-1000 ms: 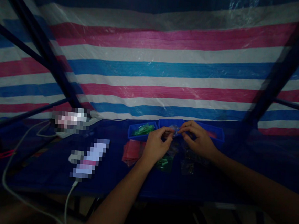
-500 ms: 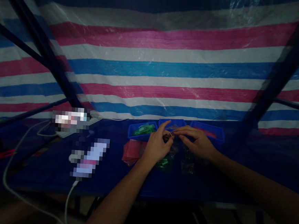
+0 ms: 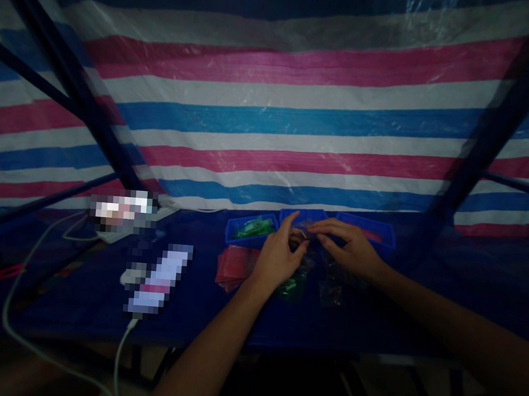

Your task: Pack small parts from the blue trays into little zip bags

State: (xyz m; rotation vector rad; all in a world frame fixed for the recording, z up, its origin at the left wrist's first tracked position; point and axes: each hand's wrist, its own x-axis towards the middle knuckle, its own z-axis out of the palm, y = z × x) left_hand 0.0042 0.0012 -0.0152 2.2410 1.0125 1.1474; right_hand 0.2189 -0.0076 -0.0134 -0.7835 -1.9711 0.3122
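My left hand [image 3: 281, 251] is over the middle of the blue table, its index finger raised and the thumb and other fingers curled in a pinch. A small dark piece with a golden glint shows at the pinch, too small and dim to name. From the right, my right hand [image 3: 352, 247] brings its fingertips and thumb close together at the same spot; what they grip is hidden. Below the hands lie a green packet [image 3: 290, 287] and a clear plastic bag [image 3: 331, 293]. A stack of red packets [image 3: 234, 267] is left of my left wrist.
Behind the hands stand three blue trays: a left tray [image 3: 230, 232] with green packets, a middle tray [image 3: 302, 214], and a right tray [image 3: 390, 235] with red pieces. A phone [image 3: 161, 278] with a white cable [image 3: 119, 351] and a power strip [image 3: 110, 235] lie left. Striped sheeting hangs behind.
Both hands stay almost in place, with only slight finger movement around the small piece. The whole view has shifted very slightly.
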